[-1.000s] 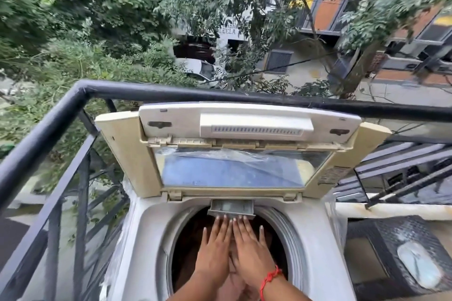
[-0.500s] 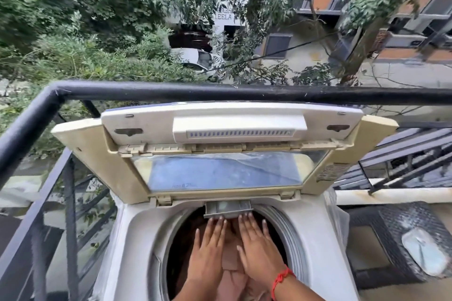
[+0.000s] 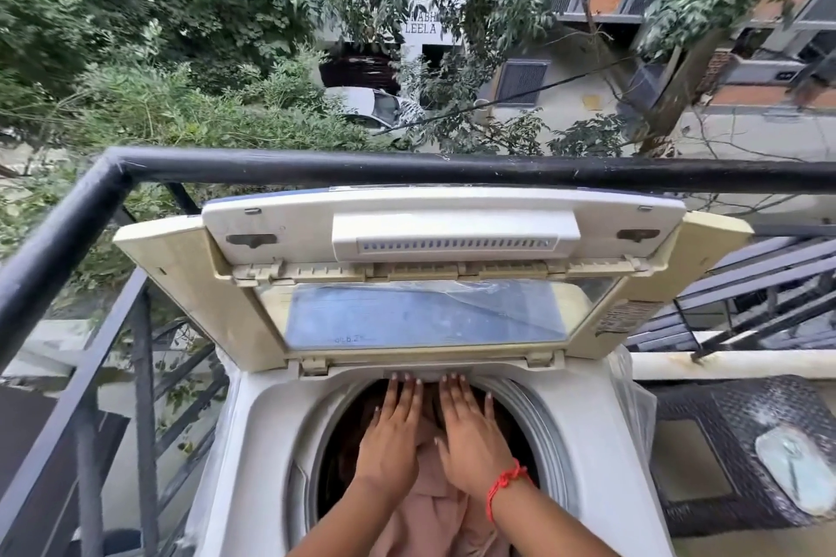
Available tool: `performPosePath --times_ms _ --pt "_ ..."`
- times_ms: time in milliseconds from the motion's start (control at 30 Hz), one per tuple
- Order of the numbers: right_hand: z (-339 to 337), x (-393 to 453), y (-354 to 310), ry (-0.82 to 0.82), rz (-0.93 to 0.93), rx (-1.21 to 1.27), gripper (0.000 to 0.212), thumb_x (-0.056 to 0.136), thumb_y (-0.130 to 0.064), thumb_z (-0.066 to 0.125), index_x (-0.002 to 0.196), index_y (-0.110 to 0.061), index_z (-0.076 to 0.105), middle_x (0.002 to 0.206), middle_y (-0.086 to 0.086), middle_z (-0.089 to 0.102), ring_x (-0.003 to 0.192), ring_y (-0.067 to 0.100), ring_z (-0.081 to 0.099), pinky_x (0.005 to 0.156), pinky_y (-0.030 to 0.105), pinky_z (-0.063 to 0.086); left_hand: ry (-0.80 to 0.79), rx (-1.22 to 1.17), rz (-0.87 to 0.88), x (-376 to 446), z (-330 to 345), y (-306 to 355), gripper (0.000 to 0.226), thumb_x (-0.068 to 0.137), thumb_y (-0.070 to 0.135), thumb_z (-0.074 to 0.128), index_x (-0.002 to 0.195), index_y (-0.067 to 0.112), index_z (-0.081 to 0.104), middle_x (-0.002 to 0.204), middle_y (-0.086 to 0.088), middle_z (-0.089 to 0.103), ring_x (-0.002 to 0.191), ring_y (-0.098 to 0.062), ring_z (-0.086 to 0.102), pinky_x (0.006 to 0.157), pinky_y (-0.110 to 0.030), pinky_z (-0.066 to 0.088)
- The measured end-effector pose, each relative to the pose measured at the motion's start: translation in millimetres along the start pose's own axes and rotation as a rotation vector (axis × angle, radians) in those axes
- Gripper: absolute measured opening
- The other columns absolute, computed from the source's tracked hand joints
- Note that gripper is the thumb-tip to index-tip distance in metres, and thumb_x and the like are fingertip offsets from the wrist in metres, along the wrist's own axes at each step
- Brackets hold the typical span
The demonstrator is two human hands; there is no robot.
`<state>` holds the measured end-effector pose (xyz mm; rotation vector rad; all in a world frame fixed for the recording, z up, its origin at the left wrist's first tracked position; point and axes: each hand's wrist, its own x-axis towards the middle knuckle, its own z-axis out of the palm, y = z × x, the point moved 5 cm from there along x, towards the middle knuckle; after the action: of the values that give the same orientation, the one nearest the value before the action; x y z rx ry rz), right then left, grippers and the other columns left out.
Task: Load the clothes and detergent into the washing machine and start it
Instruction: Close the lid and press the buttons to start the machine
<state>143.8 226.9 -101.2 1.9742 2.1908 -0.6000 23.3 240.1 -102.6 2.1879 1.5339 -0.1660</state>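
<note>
A white top-loading washing machine (image 3: 267, 430) stands on a balcony with its yellowed lid (image 3: 434, 267) folded up and back. Pinkish-brown clothes (image 3: 434, 507) lie in the round drum opening. My left hand (image 3: 391, 434) and my right hand (image 3: 468, 434) reach over the drum side by side, palms down, fingers straight. Their fingertips touch the small detergent drawer (image 3: 427, 374) at the drum's back rim, which sits flush with the rim. A red thread circles my right wrist. No detergent container is in sight.
A black metal railing (image 3: 407, 170) runs right behind the lid and down the left side. A dark wicker stool (image 3: 724, 412) with a pale packet (image 3: 796, 473) on it stands at the right. Trees and buildings lie beyond, far below.
The grey detergent drawer stuck out from the back rim earlier; now it is pushed in flush. Both hands have slid forward to the rim with it.
</note>
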Motion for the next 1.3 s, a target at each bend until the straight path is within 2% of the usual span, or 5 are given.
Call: performPosePath --times_ms 367,500,733,1000,1300 --pt "-112 -35 -29 0.157 -0.144 0.094 0.047 0.095 -0.042 0.043 0.138 -0.022 0.047 0.145 0.002 0.048 0.132 0.02 0.045 0.108 0.033 0.039 0.148 -0.063 0.011 -40 -77 20 0.076 0.093 0.042 0.048 0.153 0.017 0.009 0.161 0.003 -0.002 0.149 -0.018 -0.008 0.116 -0.031 0.028" --pt "-215 -80 -55 0.565 -0.285 0.222 0.031 0.092 -0.033 0.056 0.119 -0.022 0.065 0.107 -0.001 0.07 0.095 0.018 0.067 0.08 0.032 0.054 0.624 -0.19 0.13 -86 -176 52 0.026 0.092 0.025 0.052 0.113 0.017 0.064 0.114 -0.002 0.066 0.114 -0.025 0.058 0.083 -0.035 0.05" --pt "-352 -125 -59 1.199 -0.356 0.099 0.038 0.094 -0.02 0.056 0.132 -0.012 0.054 0.124 0.011 0.055 0.116 0.024 0.046 0.104 0.033 0.037 1.383 -0.118 0.412 -150 -329 99 0.012 0.093 0.02 0.057 0.091 0.012 0.065 0.085 -0.002 0.067 0.08 -0.015 0.049 0.079 -0.022 0.037" --pt "-373 -67 -22 0.581 -0.114 0.126 0.032 0.099 -0.028 0.048 0.122 -0.014 0.066 0.12 0.012 0.068 0.116 0.029 0.059 0.094 0.033 0.043 0.684 0.088 0.02 -61 -363 70 0.037 0.101 0.032 0.037 0.121 0.009 0.059 0.122 -0.017 0.063 0.116 -0.033 0.055 0.114 -0.049 0.023" --pt "-379 -96 -17 0.434 -0.121 0.106 0.023 0.086 -0.038 0.069 0.099 -0.02 0.077 0.101 -0.006 0.075 0.089 0.012 0.067 0.079 0.023 0.048 0.487 0.035 0.219 -83 -362 58 0.033 0.095 0.04 0.054 0.085 0.013 0.07 0.073 -0.004 0.069 0.061 -0.018 0.058 0.057 -0.031 0.045"
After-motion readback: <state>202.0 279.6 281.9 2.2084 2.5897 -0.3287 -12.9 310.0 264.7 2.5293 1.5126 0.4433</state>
